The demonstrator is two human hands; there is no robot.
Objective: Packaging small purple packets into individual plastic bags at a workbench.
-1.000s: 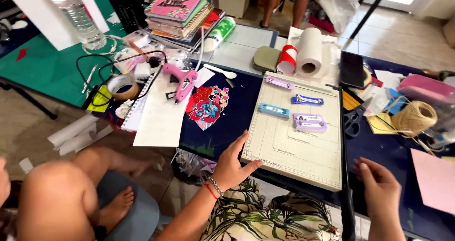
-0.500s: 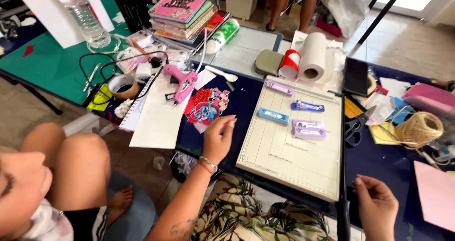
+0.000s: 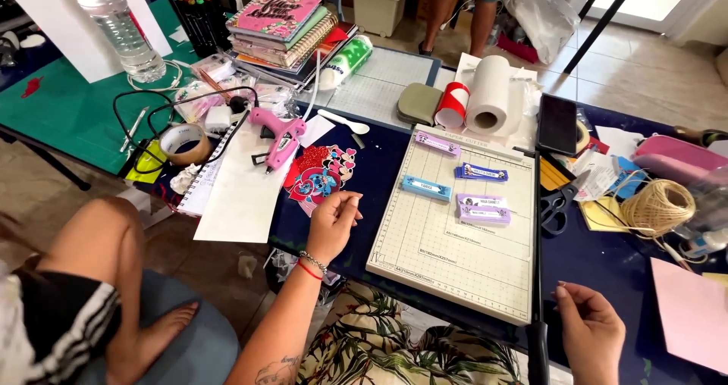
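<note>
There is only one view, from the camera on my head. It looks steeply down and forward over the worktop [image 3: 607, 264], close enough that my own lap fills the bottom edge. My left hand [image 3: 332, 226] sits low and left of centre, my right hand [image 3: 591, 332] in the bottom right corner. The paper cutter [image 3: 455, 256] lies just ahead of me, near the middle of the frame. Farther off, the top of the frame takes in the floor and someone's legs [image 3: 466, 14] beyond the worktop. A seated person's knee [image 3: 98, 241] fills the lower left, beside me.
</note>
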